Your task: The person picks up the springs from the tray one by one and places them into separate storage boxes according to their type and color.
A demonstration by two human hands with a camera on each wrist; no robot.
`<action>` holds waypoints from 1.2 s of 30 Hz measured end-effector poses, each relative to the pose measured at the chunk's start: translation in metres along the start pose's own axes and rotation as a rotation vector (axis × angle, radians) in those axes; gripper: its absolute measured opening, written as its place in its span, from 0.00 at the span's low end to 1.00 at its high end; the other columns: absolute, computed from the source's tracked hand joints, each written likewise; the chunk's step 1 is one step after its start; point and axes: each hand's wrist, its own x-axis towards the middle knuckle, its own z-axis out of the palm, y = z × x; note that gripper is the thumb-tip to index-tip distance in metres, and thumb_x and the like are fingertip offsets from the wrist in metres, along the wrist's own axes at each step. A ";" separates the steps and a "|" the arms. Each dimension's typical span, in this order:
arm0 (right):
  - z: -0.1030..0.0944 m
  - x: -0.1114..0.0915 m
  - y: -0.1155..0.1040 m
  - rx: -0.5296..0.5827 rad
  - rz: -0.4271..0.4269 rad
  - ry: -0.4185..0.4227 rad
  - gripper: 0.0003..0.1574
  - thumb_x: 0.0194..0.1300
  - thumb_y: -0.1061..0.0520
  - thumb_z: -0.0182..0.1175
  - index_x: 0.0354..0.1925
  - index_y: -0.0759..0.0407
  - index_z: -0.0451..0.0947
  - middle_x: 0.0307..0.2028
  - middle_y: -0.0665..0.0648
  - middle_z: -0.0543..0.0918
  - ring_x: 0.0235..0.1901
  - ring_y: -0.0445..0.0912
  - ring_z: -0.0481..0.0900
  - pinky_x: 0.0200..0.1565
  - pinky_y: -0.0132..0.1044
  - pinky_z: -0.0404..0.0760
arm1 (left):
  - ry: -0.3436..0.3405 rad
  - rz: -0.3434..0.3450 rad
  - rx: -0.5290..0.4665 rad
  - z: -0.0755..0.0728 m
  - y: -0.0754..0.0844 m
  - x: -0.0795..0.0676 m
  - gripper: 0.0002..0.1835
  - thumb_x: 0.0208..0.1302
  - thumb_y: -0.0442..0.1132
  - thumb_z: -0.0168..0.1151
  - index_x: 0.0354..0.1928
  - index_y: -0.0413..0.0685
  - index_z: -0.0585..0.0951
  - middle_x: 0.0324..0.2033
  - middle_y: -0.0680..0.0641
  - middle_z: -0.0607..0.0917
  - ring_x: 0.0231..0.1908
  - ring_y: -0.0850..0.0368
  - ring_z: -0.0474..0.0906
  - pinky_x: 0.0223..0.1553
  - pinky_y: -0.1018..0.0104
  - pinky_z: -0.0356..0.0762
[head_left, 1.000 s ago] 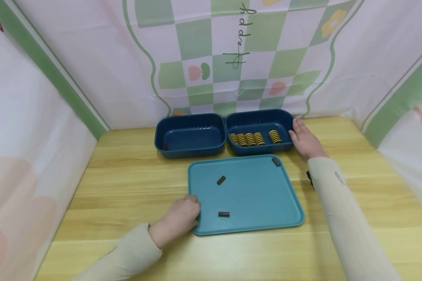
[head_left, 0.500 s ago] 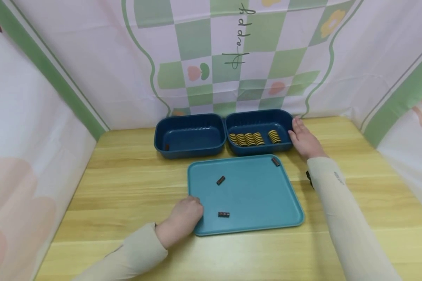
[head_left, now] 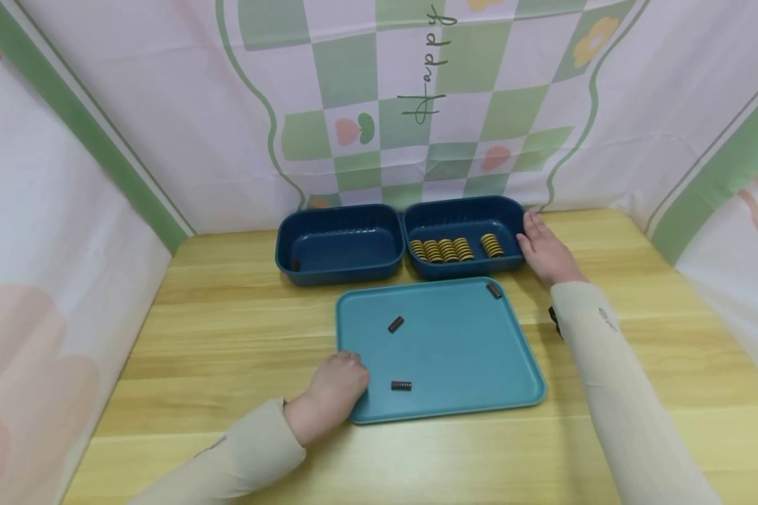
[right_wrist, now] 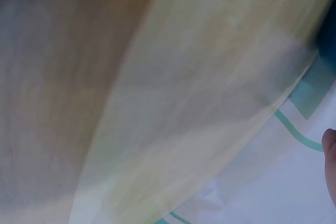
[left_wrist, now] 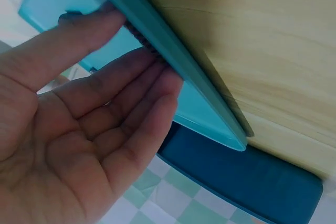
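Observation:
My left hand [head_left: 337, 386] is at the left rim of the teal tray [head_left: 455, 351]. In the left wrist view, thumb and fingertips pinch a small dark coil spring [left_wrist: 142, 39] along the tray's inner rim; the head view hides it. Three more dark springs lie on the tray: one near the middle [head_left: 396, 324], one near the front [head_left: 401, 386], one in the far right corner [head_left: 494, 290]. My right hand [head_left: 549, 251], fingers extended, rests against the right end of the right blue bin [head_left: 467, 269]. Inside that bin are several yellow-and-black springs [head_left: 447, 250].
Beside it stands the left blue bin [head_left: 347, 275], with a small dark spring [head_left: 296, 265] in its near left corner. Both bins sit behind the tray on the wooden table [head_left: 240, 330]. A printed cloth [head_left: 344, 70] hangs behind the table and along its sides.
My left hand has shifted slightly right, further over the tray's left rim. The small spring in the left bin has shifted a little. My right hand stays at the right bin.

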 end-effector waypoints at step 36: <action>0.002 0.000 0.000 -0.007 -0.006 0.024 0.38 0.77 0.46 0.29 0.72 0.69 0.35 0.72 0.68 0.37 0.71 0.58 0.33 0.69 0.52 0.40 | 0.323 0.229 -1.103 -0.012 -0.029 0.002 0.18 0.50 0.33 0.72 0.46 0.45 0.83 0.43 0.51 0.84 0.44 0.55 0.80 0.46 0.60 0.78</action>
